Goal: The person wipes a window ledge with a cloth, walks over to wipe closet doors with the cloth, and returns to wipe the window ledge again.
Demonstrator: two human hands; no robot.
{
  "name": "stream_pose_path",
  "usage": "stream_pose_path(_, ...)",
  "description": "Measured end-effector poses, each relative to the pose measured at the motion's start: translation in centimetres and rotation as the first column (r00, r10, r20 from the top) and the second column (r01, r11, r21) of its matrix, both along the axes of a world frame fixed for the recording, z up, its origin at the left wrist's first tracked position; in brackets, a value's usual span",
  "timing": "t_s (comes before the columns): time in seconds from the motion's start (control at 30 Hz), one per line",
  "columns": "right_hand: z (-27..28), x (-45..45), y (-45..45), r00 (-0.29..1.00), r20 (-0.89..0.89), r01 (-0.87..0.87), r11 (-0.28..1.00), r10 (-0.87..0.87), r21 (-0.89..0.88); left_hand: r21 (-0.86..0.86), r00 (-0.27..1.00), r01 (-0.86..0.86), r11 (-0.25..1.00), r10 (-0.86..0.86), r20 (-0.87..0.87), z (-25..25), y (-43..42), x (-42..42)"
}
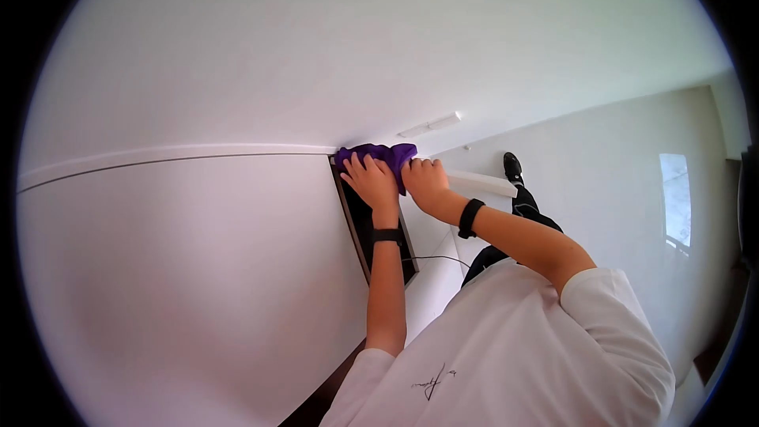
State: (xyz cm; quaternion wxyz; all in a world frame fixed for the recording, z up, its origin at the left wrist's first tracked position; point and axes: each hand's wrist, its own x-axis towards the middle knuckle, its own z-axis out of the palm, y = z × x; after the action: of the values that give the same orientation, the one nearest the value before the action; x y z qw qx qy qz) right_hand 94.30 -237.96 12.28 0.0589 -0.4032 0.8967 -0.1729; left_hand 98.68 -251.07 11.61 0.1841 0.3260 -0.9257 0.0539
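Observation:
A crumpled purple cloth (pixel 405 152) lies against the white wall, at the far end of a dark, brown-edged rectangular surface (pixel 360 217). My left hand (pixel 372 182) rests on the cloth with its fingers stretched and spread, pressing it from above. Just to the right, my right hand (pixel 425 183) has its fingers curled round the cloth's right edge. Part of the cloth is hidden under both hands. Each wrist carries a black band.
A large white panel (pixel 198 261) borders the dark surface on the left. A white fixture (pixel 431 124) sits on the wall. One thin black cable (pixel 435 257) runs near my body. The glossy pale floor (pixel 601 166) and my black shoe (pixel 512 166) are to the right.

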Motion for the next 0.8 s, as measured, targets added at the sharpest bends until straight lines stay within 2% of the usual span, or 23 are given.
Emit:
stream_pose_path(0.13, 0.7, -0.7, 8.6, 0.999, 0.019, -0.047, 0.996, 0.045, 0.082, 0.206, 0.971, 0.236, 0.95, -0.221, -0.096, 0.3, 8.8, 0.1)
stream_pose_path(0.2, 0.8, -2.0, 14.3, 0.995, 0.007, -0.097, 0.984, 0.097, 0.151, 0.274, 0.949, 0.311, 0.91, -0.312, -0.041, 2.2, 13.3, -1.2)
stream_pose_path(0.27, 1.4, -3.3, 18.2, 0.994, -0.008, -0.106, 0.973, 0.11, 0.203, 0.32, 0.891, 0.447, 0.835, -0.449, -0.073, 2.2, 16.1, -2.3)
stream_pose_path(0.3, 2.1, -4.0, 19.5, 0.994, 0.04, -0.112, 0.962, 0.106, 0.248, 0.313, 0.872, 0.483, 0.817, -0.482, -0.087, 1.7, 17.3, -3.0)
stream_pose_path(0.33, 2.4, -4.7, 20.4, 0.992, 0.085, -0.119, 0.949, 0.098, 0.291, 0.322, 0.862, 0.5, 0.804, -0.5, -0.089, 1.3, 18.2, -3.6)
stream_pose_path(0.37, 2.1, -4.9, 20.7, 0.992, 0.084, -0.119, 0.947, 0.098, 0.298, 0.403, 0.873, 0.455, 0.794, -0.488, -0.025, 1.5, 18.7, -4.2)
stream_pose_path(0.4, 1.7, -4.9, 20.8, 0.992, 0.101, -0.104, 0.951, 0.078, 0.289, 0.478, 0.878, 0.402, 0.781, -0.478, 0.041, 1.7, 18.8, -4.4)
stream_pose_path(0.5, 2.3, -5.3, 20.2, 0.986, 0.139, -0.127, 0.959, 0.094, 0.255, 0.563, 0.88, 0.339, 0.754, -0.465, 0.094, 2.0, 18.2, -4.5)
stream_pose_path(0.53, 2.8, -5.2, 19.4, 0.98, 0.161, -0.153, 0.962, 0.118, 0.224, 0.565, 0.888, 0.324, 0.759, -0.45, 0.097, 1.9, 17.7, -3.8)
stream_pose_path(0.57, 2.9, -5.0, 18.7, 0.977, 0.161, -0.17, 0.96, 0.136, 0.224, 0.463, 0.905, 0.392, 0.795, -0.423, -0.039, 1.8, 17.1, -3.1)
stream_pose_path(0.6, 3.0, -4.5, 17.8, 0.934, 0.326, -0.217, 0.956, 0.144, 0.198, 0.347, 0.898, 0.44, 0.828, -0.402, -0.178, 1.7, 16.5, -2.1)
stream_pose_path(0.63, 3.0, -4.1, 16.9, 0.863, 0.482, -0.259, 0.951, 0.15, 0.169, 0.317, 0.92, 0.391, 0.864, -0.353, -0.172, 1.7, 15.8, -0.7)
stream_pose_path(0.67, 2.2, -3.5, 16.0, 0.861, 0.481, -0.276, 0.946, 0.165, 0.17, 0.35, 0.945, 0.328, 0.877, -0.308, -0.114, 1.6, 15.0, 0.8)
stream_pose_path(0.73, 0.0, -2.0, 13.9, 0.719, 0.646, -0.324, 0.946, 0.256, -0.014, 0.413, 0.971, 0.229, 0.882, -0.176, -0.162, 1.0, 13.3, 2.9)
stream_pose_path(0.8, 0.1, -1.5, 10.6, 0.343, 0.896, -0.268, 0.943, 0.282, -0.194, 0.494, 0.964, 0.149, 0.856, -0.016, -0.264, 0.2, 11.6, 4.3)
